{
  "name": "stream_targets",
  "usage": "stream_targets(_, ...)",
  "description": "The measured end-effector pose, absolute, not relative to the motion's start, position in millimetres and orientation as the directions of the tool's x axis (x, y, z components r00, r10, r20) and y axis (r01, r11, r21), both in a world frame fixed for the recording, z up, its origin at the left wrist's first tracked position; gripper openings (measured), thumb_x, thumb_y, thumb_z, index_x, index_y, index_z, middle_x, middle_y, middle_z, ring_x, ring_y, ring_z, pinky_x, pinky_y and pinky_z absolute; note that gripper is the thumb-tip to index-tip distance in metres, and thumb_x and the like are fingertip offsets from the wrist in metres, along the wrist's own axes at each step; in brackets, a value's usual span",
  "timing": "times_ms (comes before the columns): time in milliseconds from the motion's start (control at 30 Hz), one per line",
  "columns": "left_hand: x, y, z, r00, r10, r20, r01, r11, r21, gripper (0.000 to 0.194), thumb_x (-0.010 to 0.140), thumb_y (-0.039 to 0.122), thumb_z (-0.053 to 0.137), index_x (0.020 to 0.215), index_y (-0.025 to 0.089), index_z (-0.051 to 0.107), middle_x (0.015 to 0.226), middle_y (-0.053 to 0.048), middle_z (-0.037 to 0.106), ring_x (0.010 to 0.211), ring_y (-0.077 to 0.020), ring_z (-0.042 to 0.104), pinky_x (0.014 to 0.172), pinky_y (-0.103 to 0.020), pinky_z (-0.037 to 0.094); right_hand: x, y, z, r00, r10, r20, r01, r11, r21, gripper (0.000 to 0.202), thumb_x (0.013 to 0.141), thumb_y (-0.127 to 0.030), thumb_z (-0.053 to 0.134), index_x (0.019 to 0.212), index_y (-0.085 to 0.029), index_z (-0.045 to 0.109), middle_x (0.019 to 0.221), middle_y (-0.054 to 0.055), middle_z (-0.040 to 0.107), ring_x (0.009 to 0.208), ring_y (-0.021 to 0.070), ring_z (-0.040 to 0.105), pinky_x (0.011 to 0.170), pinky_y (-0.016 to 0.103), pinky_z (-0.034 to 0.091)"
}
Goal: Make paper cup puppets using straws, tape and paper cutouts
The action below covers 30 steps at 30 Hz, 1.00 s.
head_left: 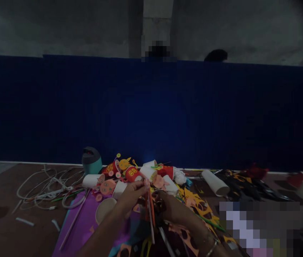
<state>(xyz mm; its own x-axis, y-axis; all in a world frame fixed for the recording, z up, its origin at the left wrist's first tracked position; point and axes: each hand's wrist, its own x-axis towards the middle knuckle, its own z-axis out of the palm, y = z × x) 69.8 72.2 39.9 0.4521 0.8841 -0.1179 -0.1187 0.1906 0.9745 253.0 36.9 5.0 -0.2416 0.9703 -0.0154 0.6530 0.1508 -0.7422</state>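
My left hand (131, 196) is closed, its thumb and fingertips pinching the upper end of thin pink and orange strips (149, 210) that hang down over the pile. Close beside it, my right hand (167, 207) has its fingers curled behind and against the strips; they lie in shadow, and what they hold cannot be made out. Around both hands lie paper cups, some white (149, 173) and some red (132, 174), and round orange paper cut-outs (107, 186). A white cup (105, 210) rests on purple paper (72, 217) left of my left forearm.
A teal and grey container (92, 161) stands at the back left beside tangled white cables (46, 187). Yellow and orange cut paper scraps (194, 201) spread under my right arm. A white cup (215, 183) lies tipped further right. A blue partition (151, 110) closes off the back.
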Motion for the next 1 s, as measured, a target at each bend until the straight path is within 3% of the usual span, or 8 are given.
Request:
stream_targets(67,70.7,71.3,40.0,0.451,0.887,-0.103,-0.119,0.174,0.978,0.04,0.066,0.047,0.069,0.09,0.016,0.066,0.067,0.001,0.063,0.053,-0.0107,0.056,0.05,-0.022,0.044,252.7,39.7,12.6,-0.21,0.977,-0.046,0.494,0.066,-0.867,0.022,0.071,-0.031,0.059,0.087,-0.016,0.062,0.079,0.002,0.066,0.067,0.0158,0.058,0.057,0.023,0.04)
stream_targets(133,71.9,70.6,39.5,0.452,0.888,-0.086,-0.111,0.152,0.982,0.039,0.067,0.047,0.068,0.09,0.016,0.066,0.068,0.001,0.063,0.055,-0.0112,0.056,0.051,-0.022,0.044,248.9,41.3,18.6,-0.184,0.979,-0.087,0.366,-0.014,-0.931,0.034,0.082,-0.045,0.045,0.085,-0.015,0.062,0.071,0.003,0.064,0.058,0.0137,0.055,0.049,0.023,0.038)
stream_targets(200,73.1,70.4,38.2,0.453,0.888,-0.079,-0.096,0.137,0.986,0.037,0.067,0.046,0.069,0.088,0.015,0.066,0.068,0.001,0.063,0.056,-0.0117,0.056,0.05,-0.022,0.043,243.1,40.9,22.2,-0.198,0.975,-0.1,0.264,-0.045,-0.964,0.041,0.081,-0.053,0.046,0.084,-0.016,0.061,0.065,0.001,0.061,0.052,0.0114,0.051,0.045,0.021,0.035)
stream_targets(367,74.2,71.6,34.3,0.437,0.894,-0.097,-0.071,0.141,0.987,0.037,0.066,0.04,0.071,0.091,0.014,0.062,0.073,0.0,0.063,0.059,-0.0116,0.057,0.051,-0.022,0.044,231.6,37.7,25.0,-0.132,0.989,-0.073,0.084,-0.062,-0.995,0.037,0.059,-0.05,0.071,0.064,-0.017,0.056,0.049,-0.006,0.047,0.046,0.0081,0.04,0.045,0.021,0.03)
stream_targets(533,73.7,73.9,32.3,0.42,0.902,-0.097,-0.035,0.123,0.992,0.035,0.063,0.036,0.072,0.086,0.013,0.06,0.071,-0.002,0.064,0.056,-0.0116,0.056,0.053,-0.024,0.044,229.3,37.8,27.5,-0.086,0.994,-0.073,-0.004,-0.074,-0.997,0.038,0.06,-0.051,0.07,0.069,-0.018,0.054,0.051,-0.006,0.047,0.044,0.0073,0.039,0.043,0.02,0.029)
stream_targets(700,78.9,71.1,31.9,0.385,0.922,-0.04,0.044,0.025,0.999,0.023,0.062,0.029,0.067,0.079,0.013,0.066,0.065,-0.001,0.065,0.056,-0.013,0.056,0.054,-0.025,0.044,231.0,37.3,32.4,-0.009,1.0,0.019,-0.019,0.019,-1.0,0.044,0.064,-0.054,0.066,0.089,-0.018,0.059,0.064,-0.002,0.057,0.053,0.0111,0.049,0.047,0.021,0.036)
stream_targets(833,84.3,64.7,33.0,0.379,0.925,0.007,0.144,-0.066,0.987,0.017,0.061,0.02,0.063,0.074,0.013,0.07,0.067,-0.003,0.069,0.062,-0.0171,0.06,0.06,-0.027,0.045,235.5,36.8,35.6,0.014,0.997,0.074,0.02,0.074,-0.997,0.041,0.065,-0.054,0.066,0.078,-0.015,0.063,0.067,0.001,0.059,0.06,0.0135,0.051,0.054,0.024,0.04)
stream_targets(1000,62.4,69.5,62.4,0.38,0.921,0.087,0.23,-0.185,0.956,0.03,0.063,0.025,0.066,0.093,0.017,0.07,0.085,-0.005,0.072,0.081,-0.0217,0.063,0.074,-0.031,0.047,243.3,37.9,34.9,0.034,0.999,0.023,-0.136,0.028,-0.99,0.036,0.069,-0.048,0.067,0.083,-0.015,0.065,0.065,-0.002,0.057,0.056,0.0106,0.049,0.052,0.022,0.039)
